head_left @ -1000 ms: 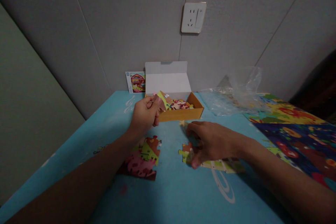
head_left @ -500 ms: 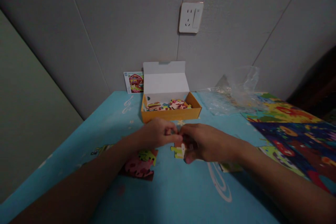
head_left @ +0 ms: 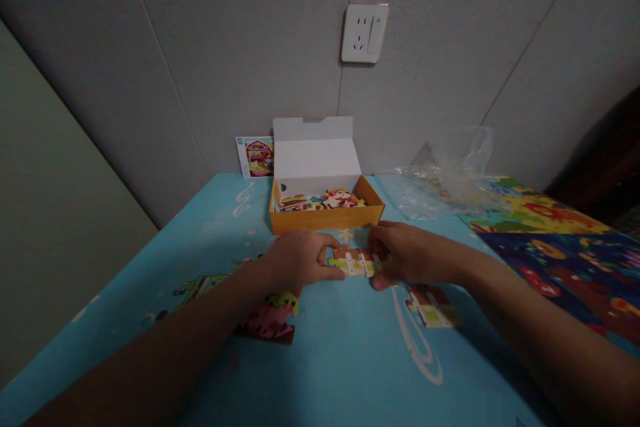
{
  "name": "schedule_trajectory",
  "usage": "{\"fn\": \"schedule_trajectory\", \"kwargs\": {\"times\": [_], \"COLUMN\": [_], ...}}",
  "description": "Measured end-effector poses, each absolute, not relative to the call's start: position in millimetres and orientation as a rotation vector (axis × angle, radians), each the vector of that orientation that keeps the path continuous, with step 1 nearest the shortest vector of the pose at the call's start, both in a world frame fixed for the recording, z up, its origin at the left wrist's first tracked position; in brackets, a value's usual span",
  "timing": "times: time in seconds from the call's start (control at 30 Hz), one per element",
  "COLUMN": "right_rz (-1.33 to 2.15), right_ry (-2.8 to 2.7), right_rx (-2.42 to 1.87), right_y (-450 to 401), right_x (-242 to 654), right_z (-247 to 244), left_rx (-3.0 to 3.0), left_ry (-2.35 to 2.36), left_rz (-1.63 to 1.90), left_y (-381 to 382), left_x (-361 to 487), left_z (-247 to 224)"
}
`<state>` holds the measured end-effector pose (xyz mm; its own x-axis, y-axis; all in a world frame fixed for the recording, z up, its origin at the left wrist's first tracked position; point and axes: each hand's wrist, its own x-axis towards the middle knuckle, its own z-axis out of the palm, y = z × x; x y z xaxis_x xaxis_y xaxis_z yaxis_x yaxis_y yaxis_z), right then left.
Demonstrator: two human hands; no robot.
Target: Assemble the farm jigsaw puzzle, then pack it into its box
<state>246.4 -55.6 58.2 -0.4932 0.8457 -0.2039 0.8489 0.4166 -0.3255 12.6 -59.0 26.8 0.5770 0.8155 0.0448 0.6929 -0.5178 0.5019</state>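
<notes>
Now joined just before the orange cardboard box: small colourful cardboard puzzle pieces, pinched between left hand and right hand; apart a second ago.

A short strip of joined puzzle pieces, yellow-green with white fence posts and a reddish top edge, sits at the frame's centre. It lies roughly level, pinched at both ends.

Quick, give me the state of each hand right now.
Left hand: closed on the left end of the joined puzzle pieces.
Right hand: closed on their right end.
</notes>
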Motion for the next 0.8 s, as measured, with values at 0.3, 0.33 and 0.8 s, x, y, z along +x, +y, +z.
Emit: {"fn": "schedule_trajectory", "kwargs": {"times": [0.3, 0.33, 0.8], "right_rz": [-0.701, -0.664, -0.713], "right_ry": [2.516, 2.516, 2.528], "right_rx": [1.653, 1.66, 1.66], "right_y": [-56, -56, -53], "right_x": [240, 241, 243], "right_z": [63, 62, 57], "left_rx": [2.261, 2.252, 2.213], "left_ry": [1.334, 1.346, 1.275], "left_rz": [0.387, 0.42, 0.869], "left_y": [-59, -59, -50], "left_x": [13, 13, 12], "left_z": [29, 27, 19]}}
